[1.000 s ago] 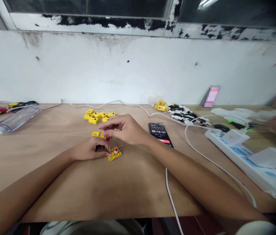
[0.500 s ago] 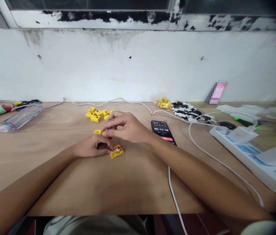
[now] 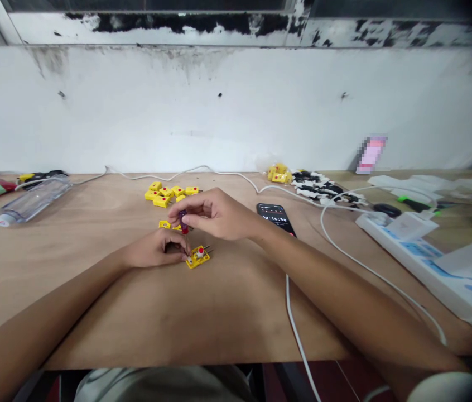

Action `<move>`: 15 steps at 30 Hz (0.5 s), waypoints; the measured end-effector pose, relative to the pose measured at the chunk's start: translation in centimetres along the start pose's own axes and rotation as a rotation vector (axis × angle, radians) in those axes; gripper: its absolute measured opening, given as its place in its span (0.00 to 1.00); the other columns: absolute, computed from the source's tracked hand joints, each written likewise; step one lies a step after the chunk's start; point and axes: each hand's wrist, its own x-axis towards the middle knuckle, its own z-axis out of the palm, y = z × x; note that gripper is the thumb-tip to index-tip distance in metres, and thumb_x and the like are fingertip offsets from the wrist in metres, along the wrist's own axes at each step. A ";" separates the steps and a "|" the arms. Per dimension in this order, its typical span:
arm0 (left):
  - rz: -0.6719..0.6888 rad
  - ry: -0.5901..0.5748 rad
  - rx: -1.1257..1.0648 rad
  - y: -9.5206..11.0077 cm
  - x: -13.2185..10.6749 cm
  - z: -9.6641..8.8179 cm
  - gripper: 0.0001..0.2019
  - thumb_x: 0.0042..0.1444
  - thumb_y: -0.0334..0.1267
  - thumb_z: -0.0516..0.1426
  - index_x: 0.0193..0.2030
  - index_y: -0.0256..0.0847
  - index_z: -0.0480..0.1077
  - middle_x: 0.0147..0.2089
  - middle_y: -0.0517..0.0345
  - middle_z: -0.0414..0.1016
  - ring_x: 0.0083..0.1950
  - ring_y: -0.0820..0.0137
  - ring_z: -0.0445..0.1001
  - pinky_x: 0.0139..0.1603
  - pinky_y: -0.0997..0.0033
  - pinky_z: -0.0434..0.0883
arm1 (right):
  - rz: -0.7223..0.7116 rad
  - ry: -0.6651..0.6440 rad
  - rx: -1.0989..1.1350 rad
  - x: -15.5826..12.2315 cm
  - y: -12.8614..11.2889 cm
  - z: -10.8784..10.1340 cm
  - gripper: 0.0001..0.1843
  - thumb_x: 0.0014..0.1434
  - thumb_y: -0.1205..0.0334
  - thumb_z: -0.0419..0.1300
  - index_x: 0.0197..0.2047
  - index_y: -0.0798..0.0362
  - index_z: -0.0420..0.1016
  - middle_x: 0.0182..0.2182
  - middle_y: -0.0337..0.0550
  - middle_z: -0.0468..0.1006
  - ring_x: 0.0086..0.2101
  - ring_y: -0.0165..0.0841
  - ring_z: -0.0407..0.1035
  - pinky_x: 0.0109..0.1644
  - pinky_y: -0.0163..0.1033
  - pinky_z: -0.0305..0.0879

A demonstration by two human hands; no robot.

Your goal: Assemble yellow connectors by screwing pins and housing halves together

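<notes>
My right hand [image 3: 215, 215] is closed around the handle of a small screwdriver [image 3: 183, 221], purple with a red end, its tip pointing down. Below it, my left hand [image 3: 156, 249] pinches the left edge of an open yellow plastic casing [image 3: 197, 257] that lies on the table. A white part with a red button [image 3: 201, 252] sits inside the casing, and thin metal prongs stick out at its right. The screwdriver's tip comes down by my left fingertips; whether it touches a screw is too small to tell. Another yellow casing piece [image 3: 164, 224] lies just behind my hands.
Several closed yellow units with red buttons [image 3: 161, 200] lie behind my hands. To the right are a phone with a running timer [image 3: 275, 215], a white cable [image 3: 292, 321] and a power strip [image 3: 420, 265]. A clear bottle [image 3: 35, 201] lies at left; black-and-white pieces [image 3: 323, 188] are heaped near the wall.
My right hand has tilted and shifted slightly, so the screwdriver handle shows more. My left hand stays on the casing. The whole view has shifted a little.
</notes>
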 end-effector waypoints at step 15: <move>-0.047 0.044 0.014 -0.2 -0.1 0.3 0.10 0.61 0.41 0.58 0.39 0.36 0.75 0.36 0.56 0.76 0.38 0.70 0.72 0.39 0.74 0.68 | 0.013 -0.022 0.071 -0.1 -0.2 0.2 0.15 0.60 0.74 0.56 0.48 0.56 0.77 0.43 0.47 0.81 0.46 0.32 0.75 0.49 0.39 0.73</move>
